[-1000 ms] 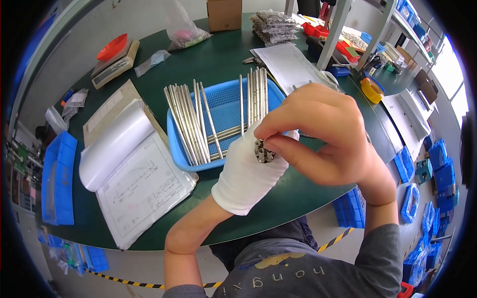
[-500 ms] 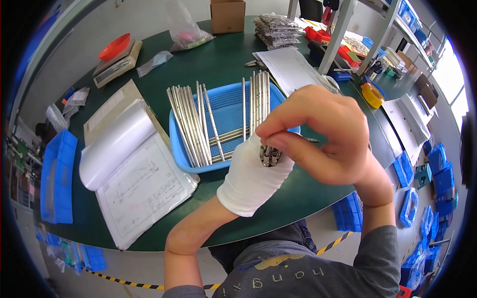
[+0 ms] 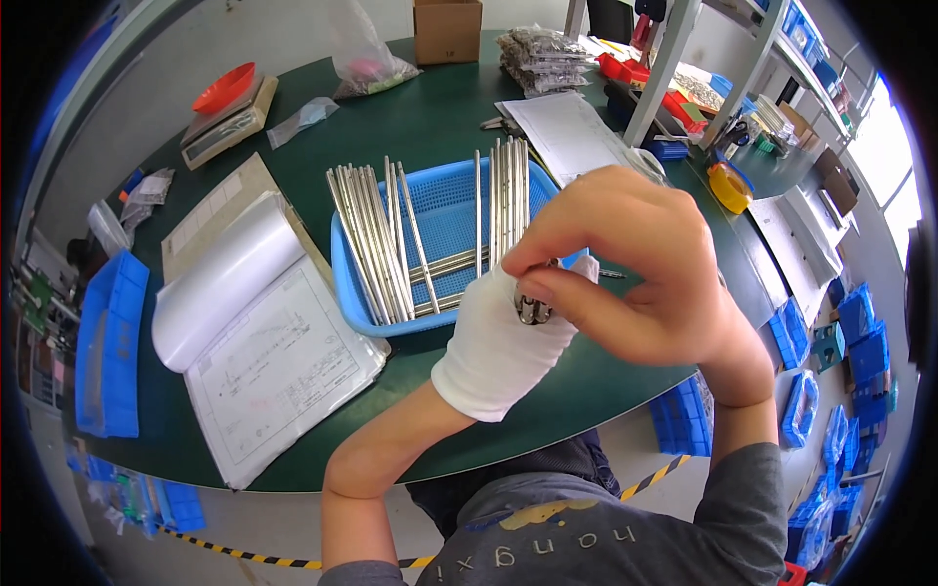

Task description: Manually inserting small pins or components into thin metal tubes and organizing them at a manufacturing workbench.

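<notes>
My left hand [image 3: 503, 342], in a white glove, is closed round a small bundle of metal rods [image 3: 532, 311] whose ends face up at me. Over those ends comes my bare right hand [image 3: 650, 264], thumb and forefinger pinched together; what the pinch holds, if anything, is too small to make out. Just beyond both hands stands a blue plastic basket [image 3: 396, 333]. Long silvery rods [image 3: 371, 244] lean on its left side, and another group [image 3: 511, 195] leans at the right. A few more rods [image 3: 449, 266] lie across its bottom.
Left of the basket lie drawing sheets [image 3: 283, 376] on a clipboard. A scale [image 3: 230, 122] with a red pan, a clear bag [image 3: 371, 73], a cardboard box [image 3: 447, 31] and stacked packets [image 3: 547, 59] stand farther back. White shelf posts [image 3: 664, 73] rise at the right.
My left hand has shifted very slightly to the right, and a gloved fingertip now shows beyond the right hand's pinch. The right hand stays nearly where it was, fingers still pinched.
</notes>
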Motion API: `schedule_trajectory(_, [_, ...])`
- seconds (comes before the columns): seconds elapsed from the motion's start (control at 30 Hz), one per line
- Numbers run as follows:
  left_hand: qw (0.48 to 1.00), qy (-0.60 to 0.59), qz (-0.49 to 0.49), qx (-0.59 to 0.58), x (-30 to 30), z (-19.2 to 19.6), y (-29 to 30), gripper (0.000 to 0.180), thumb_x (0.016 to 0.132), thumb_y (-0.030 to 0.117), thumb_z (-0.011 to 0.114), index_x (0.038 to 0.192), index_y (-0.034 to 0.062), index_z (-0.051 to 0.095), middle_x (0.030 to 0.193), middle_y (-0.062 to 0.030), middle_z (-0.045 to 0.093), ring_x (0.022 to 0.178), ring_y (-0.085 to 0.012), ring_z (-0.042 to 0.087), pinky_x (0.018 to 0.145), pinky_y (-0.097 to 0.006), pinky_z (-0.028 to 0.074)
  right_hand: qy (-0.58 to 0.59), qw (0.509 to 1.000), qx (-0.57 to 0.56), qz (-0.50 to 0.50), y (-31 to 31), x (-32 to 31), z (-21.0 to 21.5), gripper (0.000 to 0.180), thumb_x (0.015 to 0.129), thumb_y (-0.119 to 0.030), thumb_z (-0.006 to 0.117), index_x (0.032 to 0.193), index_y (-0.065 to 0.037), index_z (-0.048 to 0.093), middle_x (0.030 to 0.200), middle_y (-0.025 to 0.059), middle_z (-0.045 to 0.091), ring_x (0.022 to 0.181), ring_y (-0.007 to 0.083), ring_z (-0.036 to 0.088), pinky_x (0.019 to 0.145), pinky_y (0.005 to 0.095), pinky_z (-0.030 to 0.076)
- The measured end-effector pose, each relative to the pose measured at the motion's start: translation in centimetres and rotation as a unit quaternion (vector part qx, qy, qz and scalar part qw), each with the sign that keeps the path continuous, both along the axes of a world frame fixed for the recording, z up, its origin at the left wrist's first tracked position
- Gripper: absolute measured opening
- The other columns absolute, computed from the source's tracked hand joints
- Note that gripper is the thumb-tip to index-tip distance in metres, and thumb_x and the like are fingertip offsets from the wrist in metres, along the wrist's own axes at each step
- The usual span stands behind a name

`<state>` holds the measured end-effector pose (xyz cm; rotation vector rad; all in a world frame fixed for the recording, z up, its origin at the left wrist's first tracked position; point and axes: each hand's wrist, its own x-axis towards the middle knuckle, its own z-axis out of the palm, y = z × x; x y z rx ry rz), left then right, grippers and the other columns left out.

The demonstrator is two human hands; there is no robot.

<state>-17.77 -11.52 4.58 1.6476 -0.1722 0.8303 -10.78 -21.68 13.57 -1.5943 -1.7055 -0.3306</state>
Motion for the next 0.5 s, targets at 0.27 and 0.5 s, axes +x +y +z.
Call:
schedule_trajectory(0.27, [0.997, 0.048, 0.020, 0.063, -0.4, -0.4, 0.2, 0.019, 0.081, 0.008, 0.063, 0.096, 0.0003, 0.053, 0.069, -0.0080, 0.058, 0.059, -0.0162, 0.057, 0.056, -0.027, 0.044, 0.066, 0.997, 0.046, -0.010, 0.5, -0.6, 1.2, 0.011, 0.071, 0.002, 0.065, 0.081, 0.000, 0.065, 0.075, 0.0088, 0.065, 0.068, 0.0176, 0.063, 0.063, 0.0243, 0.048])
schedule_trajectory(0.5, [0.997, 0.011, 0.032, 0.072, 0.1, -0.7, -0.1, 0.022, 0.078, 0.005, 0.062, 0.098, 0.0015, 0.053, 0.071, -0.0095, 0.060, 0.060, -0.0186, 0.059, 0.057, -0.029, 0.045, 0.032, 0.999, 0.018, -0.001, -0.1, 0.1, 0.4, 0.011, 0.069, 0.001, 0.066, 0.079, -0.001, 0.065, 0.074, 0.0073, 0.065, 0.066, 0.0179, 0.062, 0.061, 0.0254, 0.047])
